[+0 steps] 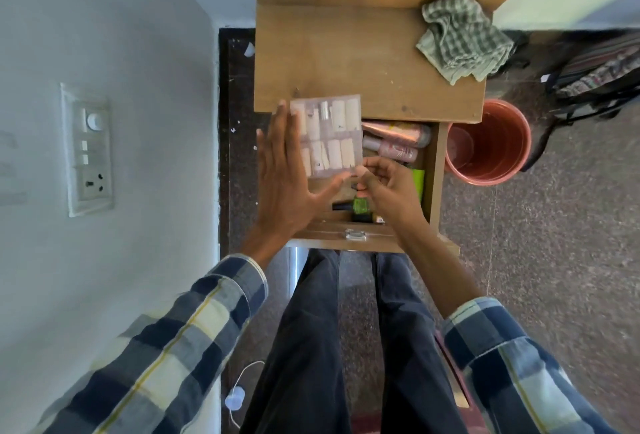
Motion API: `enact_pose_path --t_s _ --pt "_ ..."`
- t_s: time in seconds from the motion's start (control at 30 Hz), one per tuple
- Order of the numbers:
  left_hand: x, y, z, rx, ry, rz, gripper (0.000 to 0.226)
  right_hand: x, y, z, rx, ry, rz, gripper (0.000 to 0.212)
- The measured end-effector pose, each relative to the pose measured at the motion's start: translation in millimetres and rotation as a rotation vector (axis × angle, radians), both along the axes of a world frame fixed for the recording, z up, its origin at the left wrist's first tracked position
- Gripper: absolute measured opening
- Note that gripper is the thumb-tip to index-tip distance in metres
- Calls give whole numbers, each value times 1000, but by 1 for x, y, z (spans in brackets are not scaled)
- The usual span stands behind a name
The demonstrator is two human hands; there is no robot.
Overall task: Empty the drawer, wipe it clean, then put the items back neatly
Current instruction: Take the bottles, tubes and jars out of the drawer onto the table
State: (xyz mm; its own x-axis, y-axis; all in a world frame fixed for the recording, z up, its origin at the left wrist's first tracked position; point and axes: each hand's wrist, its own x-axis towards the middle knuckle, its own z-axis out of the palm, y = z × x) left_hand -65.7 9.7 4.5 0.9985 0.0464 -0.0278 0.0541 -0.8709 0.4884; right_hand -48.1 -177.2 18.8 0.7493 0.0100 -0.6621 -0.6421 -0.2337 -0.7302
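From the head camera, your right hand [384,187] pinches the near corner of the clear nail pack [327,135], lifting it above the open drawer [433,170]. Your left hand [287,184] lies flat and open against its left edge, steadying it. Bottles [394,142] remain inside, far right.
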Motion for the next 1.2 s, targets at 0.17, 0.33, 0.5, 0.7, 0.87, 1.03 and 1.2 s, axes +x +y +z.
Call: enact_pose_path --t_s 0.17,0.33,0.5,0.7,0.87,1.03,1.2 --pt "49 17 2 65 -97 110 92 61 30 16 -13 -58 -81 19" --pt "93 27 -1 49 -98 220 75 113 60 22 -41 -109 -119 13" --pt "115 36 -1 -57 -29 286 75 131 79 12 -103 -149 -136 23" --pt "112 39 -7 -120 2 319 81 124 87 -1 -266 -388 -31 21" --pt "112 43 -14 -158 7 301 82 123 92 0 -416 -472 82 24" --pt "108 43 -14 -193 0 272 83 120 89 -9 -494 -527 159 35" --pt "96 38 -10 -182 16 251 88 100 79 -4 -410 -514 124 38"
